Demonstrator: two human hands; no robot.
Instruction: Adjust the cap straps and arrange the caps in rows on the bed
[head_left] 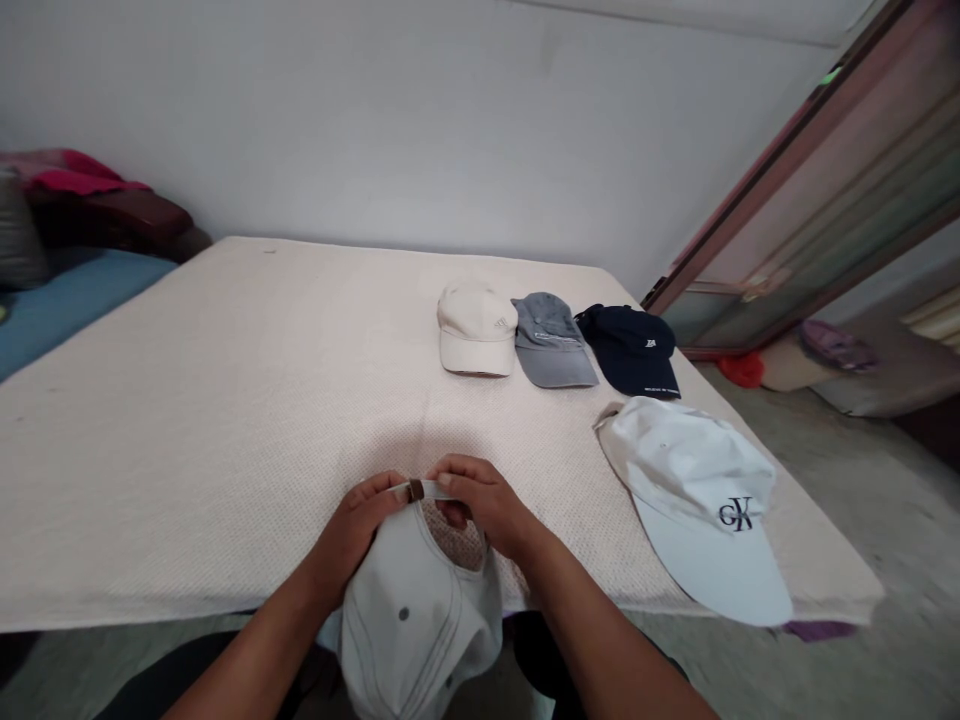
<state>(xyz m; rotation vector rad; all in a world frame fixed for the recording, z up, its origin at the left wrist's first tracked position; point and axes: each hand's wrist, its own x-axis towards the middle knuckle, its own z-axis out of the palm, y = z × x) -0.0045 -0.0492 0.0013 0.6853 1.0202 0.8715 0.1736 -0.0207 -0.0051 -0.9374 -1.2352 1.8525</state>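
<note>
A pale grey-white cap (405, 610) hangs at the near edge of the table, its back strap and opening turned up toward the table. My left hand (365, 515) pinches the strap's left side by a small brown buckle (415, 490). On the strap's right side, my right hand (480, 500) is closed, thumb on top and some fingertips showing through the opening. To the right, a white cap with a dark monogram (701, 500) lies on the table. Farther back sit a cream cap (478, 325), a grey cap (553, 338) and a navy cap (630, 345) in a row.
The table (225, 430) wears a textured cream cover and stands against a pale wall. At the left are a blue surface (75, 295) and a pink cloth (75, 172). A reddish framed door or cabinet (810, 200) rises at the right, with a red item (741, 368) on the floor.
</note>
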